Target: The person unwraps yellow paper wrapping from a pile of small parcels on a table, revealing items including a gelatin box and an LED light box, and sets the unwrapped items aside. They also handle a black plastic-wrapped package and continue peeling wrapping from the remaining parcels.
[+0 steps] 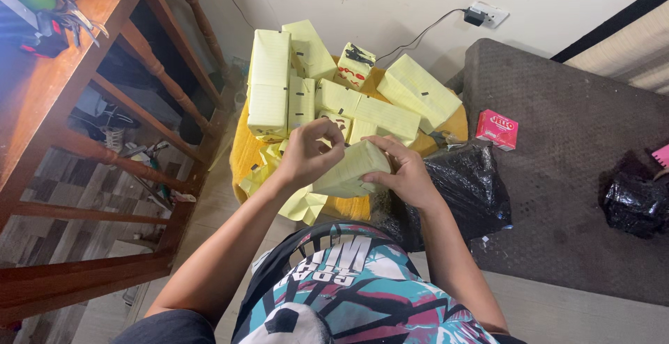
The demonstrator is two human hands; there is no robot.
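Hands around yellow-wrapped box

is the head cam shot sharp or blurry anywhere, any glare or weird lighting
Head view: mostly sharp on the left hand, right hand and the yellow wrapped box they hold; even, soft indoor light with faint shadows; a bluish glare washes the wooden table at the far left edge; wide-angle lens bends the table rails; the black plastic bag shows small shiny highlights.
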